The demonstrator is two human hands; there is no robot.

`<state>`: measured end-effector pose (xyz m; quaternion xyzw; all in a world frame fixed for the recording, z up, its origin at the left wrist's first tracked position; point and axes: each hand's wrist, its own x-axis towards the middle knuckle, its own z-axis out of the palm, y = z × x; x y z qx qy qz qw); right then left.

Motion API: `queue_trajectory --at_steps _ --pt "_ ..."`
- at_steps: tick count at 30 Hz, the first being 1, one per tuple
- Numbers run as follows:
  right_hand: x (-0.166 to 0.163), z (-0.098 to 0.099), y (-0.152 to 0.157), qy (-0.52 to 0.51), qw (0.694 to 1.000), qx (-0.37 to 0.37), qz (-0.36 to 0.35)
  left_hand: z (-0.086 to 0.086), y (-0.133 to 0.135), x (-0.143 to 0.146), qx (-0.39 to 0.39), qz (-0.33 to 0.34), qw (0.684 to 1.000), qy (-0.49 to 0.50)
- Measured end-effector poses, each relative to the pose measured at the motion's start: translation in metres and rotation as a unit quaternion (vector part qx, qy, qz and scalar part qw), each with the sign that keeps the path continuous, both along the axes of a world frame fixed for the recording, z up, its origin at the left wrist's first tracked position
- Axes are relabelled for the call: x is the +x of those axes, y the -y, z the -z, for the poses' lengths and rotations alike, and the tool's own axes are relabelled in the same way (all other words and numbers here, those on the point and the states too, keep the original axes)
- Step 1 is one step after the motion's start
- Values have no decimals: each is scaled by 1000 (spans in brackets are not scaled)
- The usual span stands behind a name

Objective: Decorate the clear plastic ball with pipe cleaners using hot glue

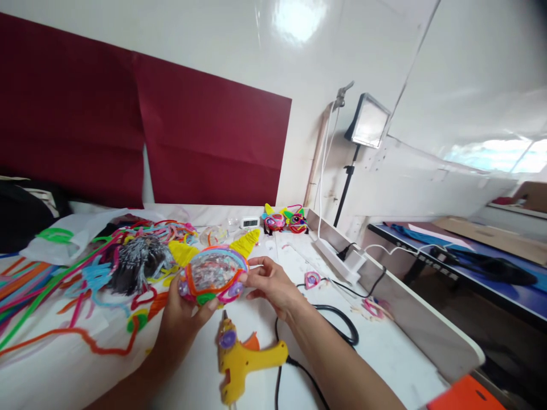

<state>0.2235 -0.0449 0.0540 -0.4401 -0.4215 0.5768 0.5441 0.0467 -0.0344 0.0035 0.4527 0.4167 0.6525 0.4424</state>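
Note:
Over the white table I hold a pipe-cleaner animal head (213, 270) with two yellow pointed ears, orange and blue edging, a green patch at the bottom and a see-through, shiny middle. My left hand (182, 310) grips its lower left side, thumb along the bottom edge. At its right edge, my right hand (267, 283) pinches the rim between thumb and fingers. Just below lies a yellow glue gun (241, 361) on its side, nozzle pointing toward the head. Its black cord runs beneath my right forearm.
Loose colourful pipe cleaners (47, 285) and a dark tinsel bundle (139, 262) cover the left. Two finished-looking animal heads (284, 220) stand at the back beside a small digital clock (249, 222). A power strip (337, 261) and a small pink-purple piece (311, 279) lie right.

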Motion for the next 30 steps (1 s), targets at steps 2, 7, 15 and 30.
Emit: queue_trajectory --at_steps 2,7,15,30 --pt "0 -2 1 2 1000 -1 0 0 0 1 14 -3 1000 6" --pt "1 -2 3 4 1000 3 -2 7 -6 -2 13 10 1000 7" --pt "4 2 4 15 1000 6 -10 10 -7 -2 42 31 999 5" --pt "4 -3 10 14 1000 4 -6 1 3 0 45 62 997 -3"
